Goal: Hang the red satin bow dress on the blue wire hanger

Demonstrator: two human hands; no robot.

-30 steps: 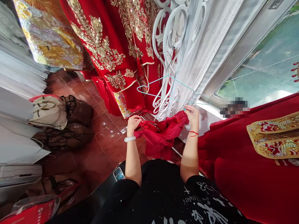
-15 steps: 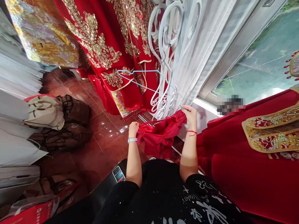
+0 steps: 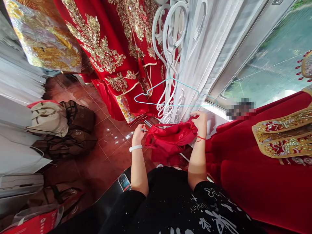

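Observation:
A shiny red garment (image 3: 170, 138) hangs in loose folds between my two hands, in front of my body. My left hand (image 3: 139, 133) is closed at the garment's upper left edge. Closed at the opposite upper edge, my right hand (image 3: 200, 122) grips the red cloth with thumb and fingers. Just beyond the garment, a light blue wire hanger (image 3: 170, 105) hangs bare by its hook from the white scrollwork rack (image 3: 168, 39). Neither hand touches the hanger.
Red gowns with gold embroidery (image 3: 107, 55) hang ahead on the left. Brown bags (image 3: 75, 143) and a cream bag (image 3: 47, 118) sit on the tiled floor. A phone (image 3: 124, 182) lies by my left elbow. Red velvet clothing (image 3: 243, 143) and a window (image 3: 265, 55) are on the right.
The blue hanger has swung round and now hangs level, apart from my right hand. My left hand has shifted slightly left, and the garment is spread wider between my hands.

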